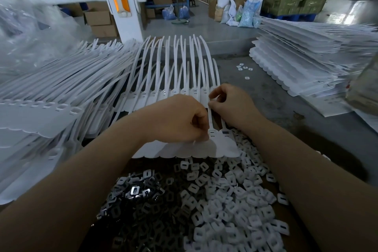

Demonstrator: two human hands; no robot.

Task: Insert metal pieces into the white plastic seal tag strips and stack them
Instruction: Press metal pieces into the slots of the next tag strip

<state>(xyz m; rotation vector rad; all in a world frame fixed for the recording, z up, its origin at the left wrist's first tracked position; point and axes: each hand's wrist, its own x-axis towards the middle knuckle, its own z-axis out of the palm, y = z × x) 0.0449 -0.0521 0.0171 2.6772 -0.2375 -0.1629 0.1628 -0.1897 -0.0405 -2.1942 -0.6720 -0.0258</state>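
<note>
- Across the grey worktable (286,96), stacks of finished white strips lie to the left (51,92) and right (306,61).
- Centred before the person, the working seal tag strip (184,149) lies flat, scalloped tag ends toward the body, tails running away along its long axis.
- It looks light and bendy; better held at the stiffer tag heads than the thin tails.
- Dark metal pieces (139,206) and white caps (235,196) lie heaped nearest.
- Left hand (176,120), fingers curled, presses on a tag head; right hand (231,104) pinches a tail.
</note>
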